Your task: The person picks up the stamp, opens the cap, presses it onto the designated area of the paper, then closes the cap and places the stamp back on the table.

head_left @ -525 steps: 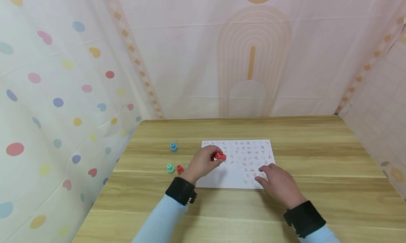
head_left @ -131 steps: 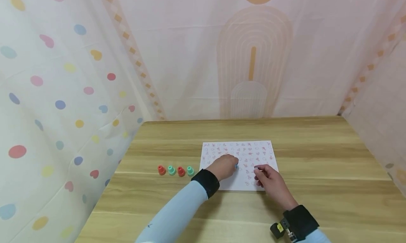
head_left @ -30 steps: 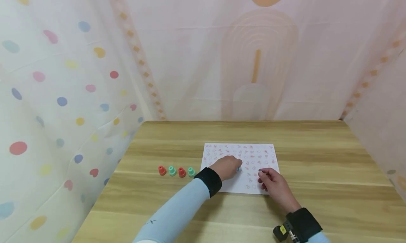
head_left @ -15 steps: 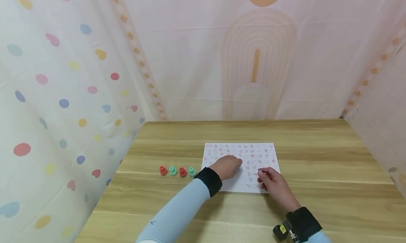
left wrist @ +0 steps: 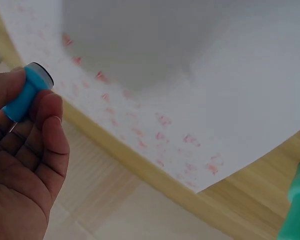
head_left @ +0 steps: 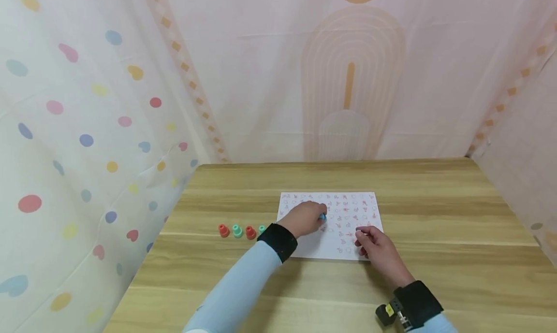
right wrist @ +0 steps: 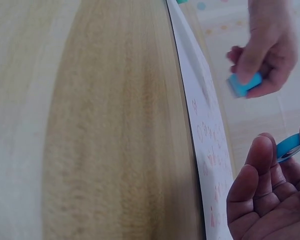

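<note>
My left hand point(head_left: 303, 218) pinches a small blue stamp point(left wrist: 27, 92) between thumb and fingers, its pale, dark-rimmed end uncovered. It is raised over a white sheet of paper point(head_left: 317, 250) that carries rows of small reddish printed marks. Over the sheet's right part, my right hand point(head_left: 377, 248) holds a blue ring-shaped cap point(right wrist: 288, 146) between thumb and fingertips. Left of the paper stand a red stamp point(head_left: 224, 230), a green stamp point(head_left: 237, 231), another red stamp point(head_left: 250, 232) and another green stamp point(head_left: 262, 229), partly hidden by the left wrist.
The wooden table point(head_left: 426, 202) carries the paper and the stamps. A patterned cloth point(head_left: 261, 81) hangs behind it, and a dotted one point(head_left: 87, 178) hangs on the left. Each wrist wears a black band point(head_left: 277, 242).
Earlier, the left hand held a red stamp while the blue one stood on the table. In the last half second the left hand rises off the paper with the blue stamp; the right barely moves.
</note>
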Motion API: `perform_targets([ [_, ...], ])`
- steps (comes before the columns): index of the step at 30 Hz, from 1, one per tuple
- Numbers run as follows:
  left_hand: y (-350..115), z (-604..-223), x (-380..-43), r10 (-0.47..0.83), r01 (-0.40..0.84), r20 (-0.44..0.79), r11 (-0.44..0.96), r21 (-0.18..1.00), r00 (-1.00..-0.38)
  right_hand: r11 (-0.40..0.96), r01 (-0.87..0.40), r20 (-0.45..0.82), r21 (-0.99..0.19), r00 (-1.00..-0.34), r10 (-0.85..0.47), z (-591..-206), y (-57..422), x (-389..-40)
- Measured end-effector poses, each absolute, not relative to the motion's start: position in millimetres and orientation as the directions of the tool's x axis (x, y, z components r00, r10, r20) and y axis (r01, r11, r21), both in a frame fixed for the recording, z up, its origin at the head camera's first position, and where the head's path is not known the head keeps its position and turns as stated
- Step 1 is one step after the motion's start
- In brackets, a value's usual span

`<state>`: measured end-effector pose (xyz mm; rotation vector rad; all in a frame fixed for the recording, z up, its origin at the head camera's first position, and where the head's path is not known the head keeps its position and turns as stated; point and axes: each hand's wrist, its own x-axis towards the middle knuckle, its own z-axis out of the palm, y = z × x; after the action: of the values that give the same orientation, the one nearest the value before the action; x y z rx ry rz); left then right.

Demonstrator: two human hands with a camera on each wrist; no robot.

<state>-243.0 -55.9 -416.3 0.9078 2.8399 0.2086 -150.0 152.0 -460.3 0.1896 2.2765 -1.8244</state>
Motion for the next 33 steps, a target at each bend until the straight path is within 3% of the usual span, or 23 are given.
perform_targets([
  [9, -66.2, -405.6, -241.1, 0.557, 0.536, 0.049, 0.767, 0.353, -0.829, 0.219, 0.223, -0.238, -0.95, -0.97, -0.045, -459.7, 153.2, -150.4],
  [20, -68.2, -417.1, -212.6, 0.454, 0.418, 0.071, 0.735, 0.534, -0.888, 0.187, 0.235, -0.246, -0.954, -0.969, -0.038, -463.1, 153.6, -149.7],
  [33, -62.9, -427.2, -191.0, 0.441, 0.386, 0.119, 0.586, 0.712, -0.889, 0.186, 0.185, -0.202, -0.965, -0.977, -0.076, -463.1, 151.6, -151.7],
])
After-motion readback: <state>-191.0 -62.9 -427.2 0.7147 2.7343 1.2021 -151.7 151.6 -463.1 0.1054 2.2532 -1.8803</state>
